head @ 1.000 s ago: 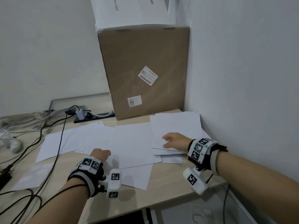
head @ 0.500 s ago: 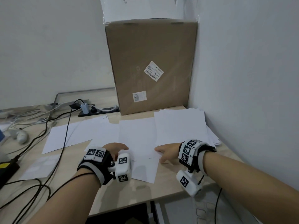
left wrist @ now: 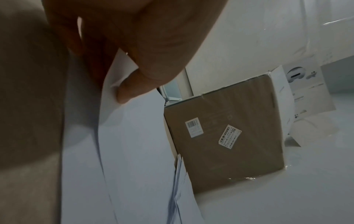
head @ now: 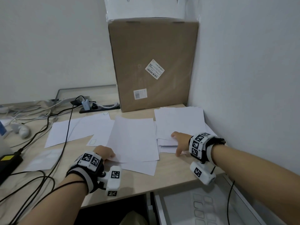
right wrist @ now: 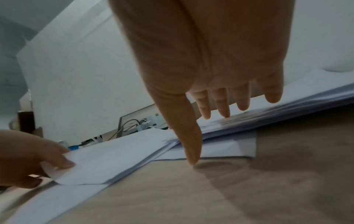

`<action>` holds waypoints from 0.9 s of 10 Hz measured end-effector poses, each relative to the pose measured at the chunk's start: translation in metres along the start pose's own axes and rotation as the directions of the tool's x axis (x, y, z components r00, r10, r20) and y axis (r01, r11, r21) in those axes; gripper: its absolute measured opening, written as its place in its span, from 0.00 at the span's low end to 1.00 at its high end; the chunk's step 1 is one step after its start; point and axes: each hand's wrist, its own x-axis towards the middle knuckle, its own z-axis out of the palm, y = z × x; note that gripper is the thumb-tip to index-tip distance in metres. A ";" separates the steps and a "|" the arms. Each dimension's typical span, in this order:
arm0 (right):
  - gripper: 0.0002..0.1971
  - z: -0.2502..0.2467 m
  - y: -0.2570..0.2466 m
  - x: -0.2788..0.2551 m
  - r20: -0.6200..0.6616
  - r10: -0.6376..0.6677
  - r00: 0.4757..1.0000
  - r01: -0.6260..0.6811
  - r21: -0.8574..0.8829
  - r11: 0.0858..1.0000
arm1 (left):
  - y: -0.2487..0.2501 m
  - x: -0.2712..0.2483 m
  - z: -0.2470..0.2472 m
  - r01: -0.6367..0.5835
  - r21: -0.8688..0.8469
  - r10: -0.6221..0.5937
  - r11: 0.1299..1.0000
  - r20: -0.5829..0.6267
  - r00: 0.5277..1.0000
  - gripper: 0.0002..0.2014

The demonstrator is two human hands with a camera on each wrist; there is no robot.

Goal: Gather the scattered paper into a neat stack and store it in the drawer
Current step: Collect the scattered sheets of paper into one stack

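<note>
White paper sheets lie scattered on the wooden desk (head: 170, 176). My left hand (head: 112, 157) pinches the near-left corner of the middle sheets (head: 133, 137); the left wrist view shows thumb and finger (left wrist: 126, 94) closed on that corner. My right hand (head: 176, 145) is spread with straight fingers on the near edge of the right stack (head: 178, 120), thumb (right wrist: 191, 157) pointing down to the desk. More sheets (head: 69, 132) lie to the left. The white drawer (head: 194, 208) stands open below the desk's front right edge.
A tall cardboard box (head: 152, 65) stands at the back against the right wall (head: 251, 95). A power strip (head: 99, 108), several cables (head: 68, 127), a white controller (head: 22, 130) and a black adapter (head: 8, 159) fill the left side.
My left hand has slid to the middle sheets' near-left corner and pinched it. My right hand moved from the middle sheets' right edge back onto the right stack.
</note>
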 end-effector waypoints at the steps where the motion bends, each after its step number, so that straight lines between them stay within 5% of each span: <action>1: 0.47 -0.004 0.002 0.003 -0.018 0.042 0.999 -0.043 -0.057 0.997 | -0.006 -0.003 -0.003 -0.073 0.274 0.079 0.959 -0.012 0.997 0.07; 2: 0.43 -0.008 0.004 0.006 -0.019 0.065 0.998 -0.066 -0.069 0.995 | -0.005 -0.004 0.003 -0.063 0.231 0.068 0.971 -0.015 0.998 0.18; 3: 0.38 -0.008 0.013 0.010 -0.055 0.089 0.995 -0.094 -0.099 0.991 | -0.003 -0.003 0.012 -0.072 0.218 0.072 0.973 0.007 0.997 0.17; 5: 0.32 -0.015 0.038 0.014 -0.059 0.100 0.993 -0.108 -0.167 0.980 | -0.004 0.012 0.010 0.055 -0.208 -0.046 0.977 0.049 0.998 0.06; 7: 0.35 -0.009 0.048 0.020 -0.089 0.097 0.991 -0.106 -0.103 0.989 | 0.007 -0.002 0.013 0.142 -0.209 -0.075 0.968 0.299 0.951 0.06; 9: 0.35 -0.004 0.046 0.018 -0.097 0.121 0.988 -0.129 -0.087 0.988 | -0.007 0.000 0.004 -0.021 -0.354 0.031 0.935 0.021 0.999 0.09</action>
